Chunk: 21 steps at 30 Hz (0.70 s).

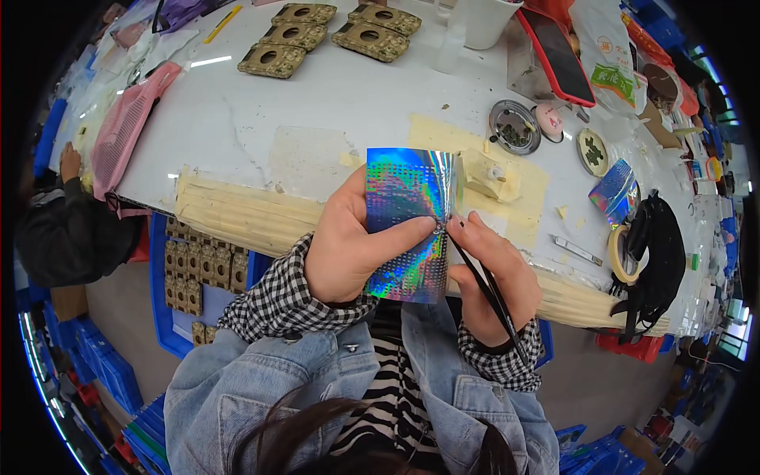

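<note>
White table (226, 146) above grey floor (590, 376), probable bright windows (738, 336) at the far right.

Rows of identical camouflage parts (279, 67) show a workshop.

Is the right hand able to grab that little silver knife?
Likely yes: the silver knife lies uncovered on the table, right of the right hand. That hand holds black tweezers, though, which may need setting down first.

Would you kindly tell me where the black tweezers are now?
In the head view, the black tweezers are in the right hand, right of the shiny sheet.
</note>
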Motion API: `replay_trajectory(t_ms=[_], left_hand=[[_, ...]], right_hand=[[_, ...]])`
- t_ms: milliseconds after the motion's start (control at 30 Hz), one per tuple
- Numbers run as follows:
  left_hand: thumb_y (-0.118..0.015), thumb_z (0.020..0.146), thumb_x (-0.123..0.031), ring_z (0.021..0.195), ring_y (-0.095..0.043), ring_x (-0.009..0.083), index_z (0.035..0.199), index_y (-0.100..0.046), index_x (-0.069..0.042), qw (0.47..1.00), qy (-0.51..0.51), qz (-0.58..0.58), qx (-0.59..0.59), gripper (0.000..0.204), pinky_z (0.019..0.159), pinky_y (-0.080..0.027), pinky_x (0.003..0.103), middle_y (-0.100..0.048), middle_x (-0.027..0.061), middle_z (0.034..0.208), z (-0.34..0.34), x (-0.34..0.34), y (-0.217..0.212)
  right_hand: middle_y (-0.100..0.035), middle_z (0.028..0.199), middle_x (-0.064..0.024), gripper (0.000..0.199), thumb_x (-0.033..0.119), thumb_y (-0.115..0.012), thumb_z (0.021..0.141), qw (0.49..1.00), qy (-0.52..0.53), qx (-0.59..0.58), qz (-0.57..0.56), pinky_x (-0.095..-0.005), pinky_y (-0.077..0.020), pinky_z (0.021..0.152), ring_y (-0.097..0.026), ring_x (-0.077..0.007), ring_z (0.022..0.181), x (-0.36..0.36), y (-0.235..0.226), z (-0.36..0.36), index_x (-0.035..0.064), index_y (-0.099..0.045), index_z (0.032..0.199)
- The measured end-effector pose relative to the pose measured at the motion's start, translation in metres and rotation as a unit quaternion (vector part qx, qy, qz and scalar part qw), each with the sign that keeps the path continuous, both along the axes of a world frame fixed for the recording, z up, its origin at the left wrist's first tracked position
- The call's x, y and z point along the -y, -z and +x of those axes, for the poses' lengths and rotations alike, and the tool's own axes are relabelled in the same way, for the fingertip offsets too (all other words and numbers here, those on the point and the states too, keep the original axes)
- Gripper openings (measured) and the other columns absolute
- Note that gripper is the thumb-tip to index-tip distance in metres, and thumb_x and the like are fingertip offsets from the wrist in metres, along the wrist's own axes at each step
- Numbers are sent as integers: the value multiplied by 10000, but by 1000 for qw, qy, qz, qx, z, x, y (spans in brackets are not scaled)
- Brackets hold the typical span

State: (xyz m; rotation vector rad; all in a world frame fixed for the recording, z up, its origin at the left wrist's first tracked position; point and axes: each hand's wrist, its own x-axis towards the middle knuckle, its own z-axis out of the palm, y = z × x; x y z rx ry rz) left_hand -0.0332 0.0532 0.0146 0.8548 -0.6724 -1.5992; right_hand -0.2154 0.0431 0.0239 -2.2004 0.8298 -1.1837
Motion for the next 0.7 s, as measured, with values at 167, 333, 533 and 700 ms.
replay_trajectory(t_ms=[167, 333, 533, 700], left_hand=[[-642, 829, 65, 929, -635, 124, 1245, -467, 4, 1000, 2, 8, 18, 455, 809, -528, 275, -647, 77, 1051, 0, 0, -2], [-641, 827, 66, 942, -631, 119, 1259, -453, 3, 1000, -7, 4, 18, 475, 822, -523, 269, -646, 77, 1057, -1, 0, -2], [-644, 826, 64, 963, -625, 114, 1261, -459, 6, 1000, -4, -3, 26, 476, 845, -513, 262, -646, 76, 1066, 0, 0, 0], [-646, 826, 62, 959, -624, 112, 1254, -473, 5, 999, -1, -6, 43, 465, 843, -511, 260, -647, 74, 1067, 1, 0, 1]], right_hand=[[-658, 1095, -188, 420, 11, -735, 776, 1000, 5, -2, 12, -451, -497, 955, -642, -320, 1037, -1, 3, 0, -26, -569, 1159], [-658, 1083, -195, 416, 5, -736, 774, 1000, 14, 0, 9, -443, -510, 940, -654, -319, 1006, -1, 3, 1, -34, -569, 1153], [-663, 1065, -195, 398, 1, -736, 772, 1000, 24, -1, 4, -433, -523, 925, -663, -318, 983, -2, 3, 3, -45, -580, 1136], [-670, 1048, -190, 378, 5, -740, 769, 999, 33, -12, 0, -421, -539, 905, -669, -312, 969, -2, 1, 4, -48, -596, 1114]])
